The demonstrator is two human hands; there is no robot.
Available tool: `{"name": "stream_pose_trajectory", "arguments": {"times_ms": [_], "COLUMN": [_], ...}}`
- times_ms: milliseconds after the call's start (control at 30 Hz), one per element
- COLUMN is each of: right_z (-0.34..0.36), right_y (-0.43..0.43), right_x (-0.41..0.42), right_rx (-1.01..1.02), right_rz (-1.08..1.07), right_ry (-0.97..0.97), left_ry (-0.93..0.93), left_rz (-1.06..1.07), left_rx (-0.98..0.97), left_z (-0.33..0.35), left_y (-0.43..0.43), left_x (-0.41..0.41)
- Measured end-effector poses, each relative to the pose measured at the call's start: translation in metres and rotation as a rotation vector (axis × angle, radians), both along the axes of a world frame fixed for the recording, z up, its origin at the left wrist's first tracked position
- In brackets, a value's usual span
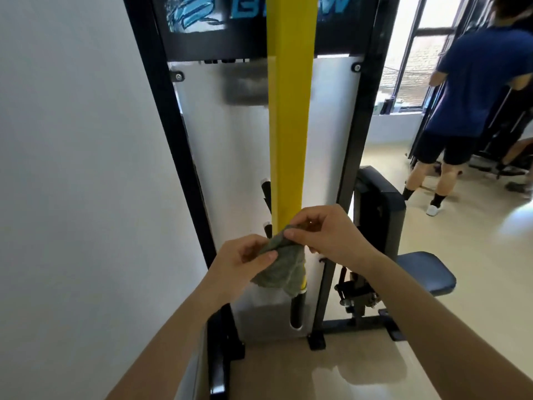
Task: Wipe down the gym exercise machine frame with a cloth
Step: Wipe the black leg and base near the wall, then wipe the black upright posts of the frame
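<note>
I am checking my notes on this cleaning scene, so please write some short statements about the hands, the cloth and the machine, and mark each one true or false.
1. Both the left hand and the right hand hold the crumpled grey-green cloth. True.
2. The cloth is at the lower part of the yellow vertical post. True.
3. The black machine frame stands in the middle of the room, far from any wall. False: the white wall is right beside it.
4. The dark blue padded seat is left of the post. False: it is to the right.
5. A second person in a blue shirt stands near the window. True.
</note>
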State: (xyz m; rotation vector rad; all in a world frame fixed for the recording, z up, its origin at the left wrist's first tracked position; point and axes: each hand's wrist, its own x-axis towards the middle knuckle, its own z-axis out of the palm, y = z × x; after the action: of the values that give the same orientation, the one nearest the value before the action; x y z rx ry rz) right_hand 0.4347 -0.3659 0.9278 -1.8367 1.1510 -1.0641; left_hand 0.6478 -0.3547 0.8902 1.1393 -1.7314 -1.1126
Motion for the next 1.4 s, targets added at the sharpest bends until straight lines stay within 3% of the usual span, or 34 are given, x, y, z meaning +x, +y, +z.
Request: {"name": "stream_pose_trajectory", "arguments": {"times_ms": [333, 500, 667, 800, 1000, 1133, 1233, 1333, 1400], "right_z": [-0.006, 0.016, 0.084, 0.148, 0.233, 0.272, 0.297, 0.315, 0.326], "right_y": [-0.030, -0.043, -0.039, -0.042, -0.038, -0.052, -0.076, -0.100, -0.107], "right_x": [-0.081, -0.097, -0.090, -0.086, -0.081, -0.079, -0.083, -0.094, -0.104], "right_rx": [-0.052, -0.146, -0.090, -0.363, -0.653, -0.878, -0.976, -1.138, -1.211], "right_rz": [-0.020, -0.256, -0.138, -0.077, -0.061, -0.136, -0.323, -0.491, -0.575], "right_ry": [0.071, 0.062, -0.378, -0.431, -0.448, -0.320, -0.101, 0.241, 0.380], "left_ry": [-0.416, -0.457, 0.012, 0.369, 0.445, 0.242, -0.106, -0.539, -0.698], "left_rz": [0.236, 0.416, 0.553, 0.588, 0.594, 0.618, 0.600, 0.685, 0.698], "left_rx": [-0.175, -0.304, -0.275, -0.324, -0.600, -0.804, -0.899, -1.082, -1.136], "left_z": [0.048, 0.093, 0.152, 0.215, 0.299, 0.338, 0.363, 0.382, 0.392], "left_y": [-0.004, -0.004, 0.009, 0.016, 0.018, 0.002, -0.018, -0.038, -0.048], "left_x": [-0.034, -0.049, -0.074, -0.093, -0.104, -0.107, -0.112, -0.122, -0.131]}}
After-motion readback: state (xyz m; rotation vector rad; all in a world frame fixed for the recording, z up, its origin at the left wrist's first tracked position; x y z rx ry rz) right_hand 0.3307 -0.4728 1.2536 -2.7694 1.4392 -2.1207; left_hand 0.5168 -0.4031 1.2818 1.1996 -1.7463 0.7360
